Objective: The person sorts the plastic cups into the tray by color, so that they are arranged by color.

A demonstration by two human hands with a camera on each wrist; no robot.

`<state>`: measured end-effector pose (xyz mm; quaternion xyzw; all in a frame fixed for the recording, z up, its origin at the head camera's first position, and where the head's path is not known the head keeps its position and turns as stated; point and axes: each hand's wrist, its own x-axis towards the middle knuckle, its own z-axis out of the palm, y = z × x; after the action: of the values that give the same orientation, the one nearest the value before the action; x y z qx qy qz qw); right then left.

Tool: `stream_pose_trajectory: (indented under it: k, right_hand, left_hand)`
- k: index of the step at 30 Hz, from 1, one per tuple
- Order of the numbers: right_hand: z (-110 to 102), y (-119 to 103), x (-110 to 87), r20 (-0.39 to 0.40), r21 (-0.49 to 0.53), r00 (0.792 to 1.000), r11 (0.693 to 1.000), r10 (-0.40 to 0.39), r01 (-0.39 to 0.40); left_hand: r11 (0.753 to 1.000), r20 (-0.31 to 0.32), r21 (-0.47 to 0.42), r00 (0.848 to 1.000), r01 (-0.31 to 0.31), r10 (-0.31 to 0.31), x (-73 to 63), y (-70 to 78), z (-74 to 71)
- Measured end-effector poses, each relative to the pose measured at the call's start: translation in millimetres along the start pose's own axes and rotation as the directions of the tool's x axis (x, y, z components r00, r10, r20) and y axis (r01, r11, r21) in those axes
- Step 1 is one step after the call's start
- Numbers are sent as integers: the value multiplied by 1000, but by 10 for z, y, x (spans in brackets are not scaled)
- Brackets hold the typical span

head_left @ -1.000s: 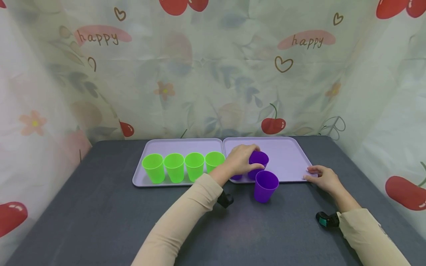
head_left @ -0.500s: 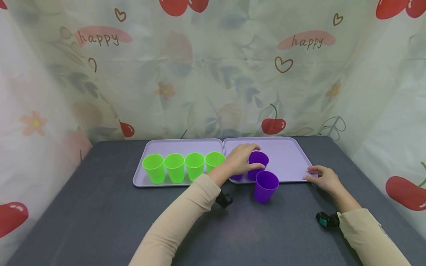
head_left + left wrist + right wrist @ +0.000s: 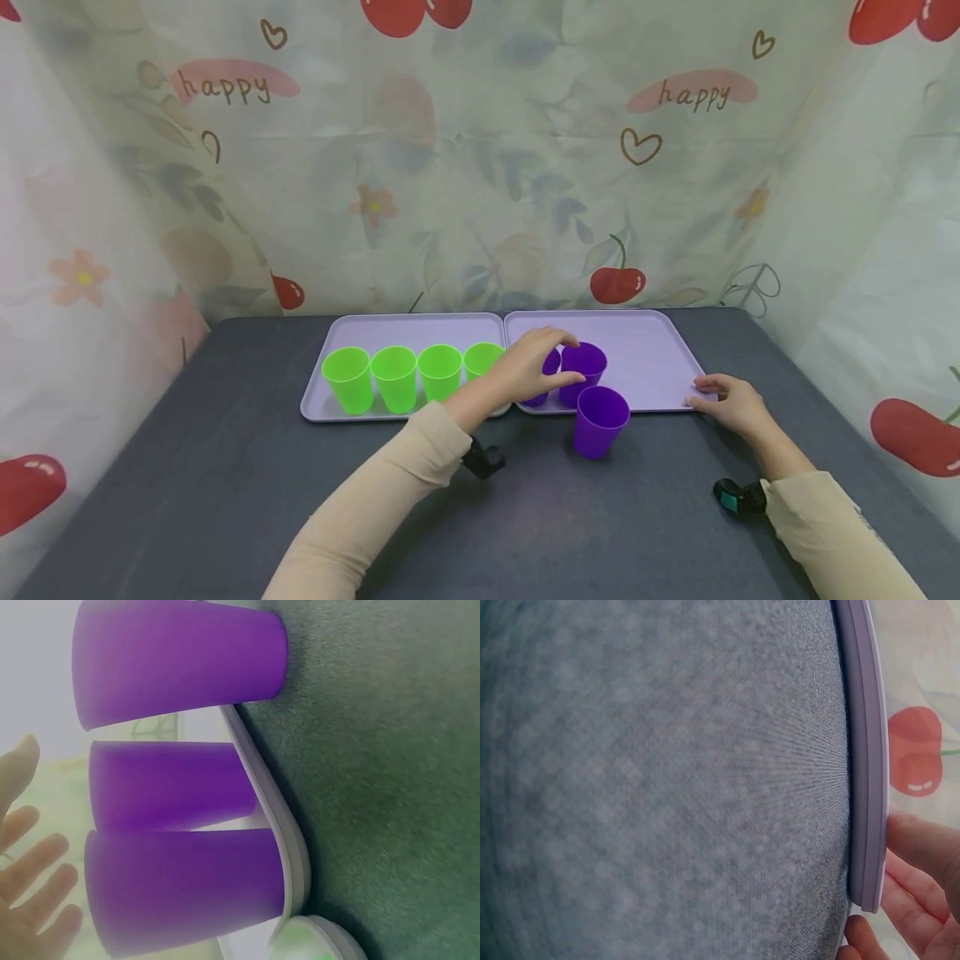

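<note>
My left hand (image 3: pixel 528 367) is spread above the near-left part of the right-hand lilac tray (image 3: pixel 652 354), holding nothing. Its fingers stand clear of the cup rims in the left wrist view. Two purple cups stand upright side by side on that tray: one (image 3: pixel 582 360) beyond my fingertips, the other (image 3: pixel 184 892) partly behind my hand in the head view. A third purple cup (image 3: pixel 600 425) stands on the dark table just in front of the tray. My right hand (image 3: pixel 727 404) pinches the tray's near-right corner, thumb on the rim and fingers below.
A second lilac tray (image 3: pixel 420 329) adjoins on the left. Along it runs a row of several green cups (image 3: pixel 347 379), the rightmost partly covered by my left hand. A patterned cloth (image 3: pixel 480 167) hangs behind the dark table (image 3: pixel 225 483).
My left hand has let go of the purple cup on the tray and drawn back slightly to the left. The cups and my right hand have stayed in place.
</note>
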<state>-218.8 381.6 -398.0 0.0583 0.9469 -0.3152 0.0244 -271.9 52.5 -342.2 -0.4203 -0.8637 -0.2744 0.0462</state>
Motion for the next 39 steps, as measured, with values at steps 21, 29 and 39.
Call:
stream_pose_trajectory:
  k: [21,29,39]
  right_hand:
    - [9,9,4,2,9,1000,1000,-2,2]
    - [5,-1,1,1,3,1000,1000,1,-1]
    - [5,-8,-8,2,11,1000,1000,3,-3]
  left_hand:
    - [985,-70,-124,991,-122,114,-442,117,33]
    - [985,-15,-126,993,-114,113,-467,207,149]
    - [993,14,-106,998,-58,60,-391,322,261]
